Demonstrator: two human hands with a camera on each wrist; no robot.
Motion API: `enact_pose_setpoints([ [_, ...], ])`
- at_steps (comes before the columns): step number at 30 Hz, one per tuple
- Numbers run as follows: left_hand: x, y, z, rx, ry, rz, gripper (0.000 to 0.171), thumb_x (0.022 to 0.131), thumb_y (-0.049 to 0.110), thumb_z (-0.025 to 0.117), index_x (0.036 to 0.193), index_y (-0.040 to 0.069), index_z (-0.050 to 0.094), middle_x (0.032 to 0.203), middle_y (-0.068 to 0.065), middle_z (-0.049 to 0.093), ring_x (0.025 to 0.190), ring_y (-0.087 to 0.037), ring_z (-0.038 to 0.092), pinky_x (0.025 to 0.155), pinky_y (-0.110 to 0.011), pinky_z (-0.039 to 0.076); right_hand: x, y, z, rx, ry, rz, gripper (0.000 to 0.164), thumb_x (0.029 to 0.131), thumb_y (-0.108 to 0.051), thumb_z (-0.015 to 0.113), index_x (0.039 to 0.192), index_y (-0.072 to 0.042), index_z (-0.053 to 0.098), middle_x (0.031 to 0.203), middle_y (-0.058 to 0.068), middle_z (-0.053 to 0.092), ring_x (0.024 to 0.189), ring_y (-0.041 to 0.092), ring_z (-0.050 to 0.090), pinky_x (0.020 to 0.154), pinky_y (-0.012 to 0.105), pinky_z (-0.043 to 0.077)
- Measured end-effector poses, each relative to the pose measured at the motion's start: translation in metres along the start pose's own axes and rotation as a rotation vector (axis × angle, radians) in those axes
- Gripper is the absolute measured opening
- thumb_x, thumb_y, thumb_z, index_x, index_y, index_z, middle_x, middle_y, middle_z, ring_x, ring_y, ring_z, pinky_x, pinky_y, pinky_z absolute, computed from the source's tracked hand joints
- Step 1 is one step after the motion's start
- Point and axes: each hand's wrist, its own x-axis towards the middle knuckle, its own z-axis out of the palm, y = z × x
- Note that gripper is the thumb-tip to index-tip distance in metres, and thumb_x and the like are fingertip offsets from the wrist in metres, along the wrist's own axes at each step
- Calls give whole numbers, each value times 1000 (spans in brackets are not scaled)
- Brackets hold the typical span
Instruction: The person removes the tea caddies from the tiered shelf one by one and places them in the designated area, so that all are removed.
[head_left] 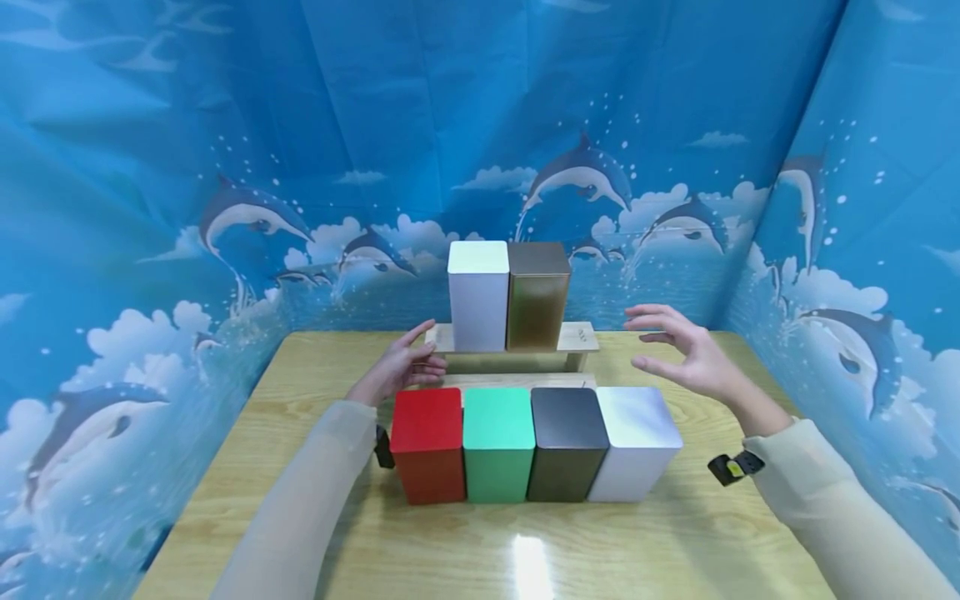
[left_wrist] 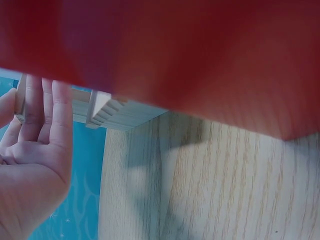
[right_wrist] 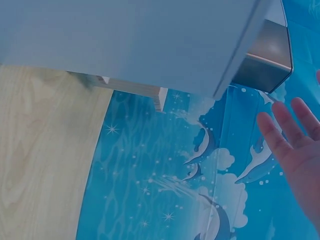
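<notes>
My left hand (head_left: 405, 364) is at the left end of a small wooden step rack (head_left: 577, 336), its thumb on the top board and its fingers below, pinching the board's end. My right hand (head_left: 686, 354) hovers apart from the rack's right side, fingers spread and nothing in them. On the top board stand a white canister (head_left: 478, 300) and a brown canister (head_left: 538, 300), side by side. In front of the rack, a row holds a red canister (head_left: 427, 446), a green canister (head_left: 498, 446), a black canister (head_left: 567, 446) and a silver-white canister (head_left: 636, 446).
The canisters and rack stand on a light wood-grain table (head_left: 450, 550). A blue curtain (head_left: 420, 108) printed with dolphins and clouds encloses its back and sides. In both wrist views a near canister blocks the upper part. The rack's lower step (head_left: 517, 380) lies just behind the front row.
</notes>
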Motion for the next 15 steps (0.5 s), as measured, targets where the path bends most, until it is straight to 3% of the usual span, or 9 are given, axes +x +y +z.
enact_pose_setpoints([
  [15, 1, -1, 2, 0, 43, -5, 55, 98, 21, 49, 147, 31, 26, 87, -12, 68, 77, -24, 68, 75, -39, 55, 32, -11, -8, -63, -55, 85, 46, 80, 8, 66, 124, -2, 54, 134, 19, 43, 118, 1, 43, 90, 16, 44],
])
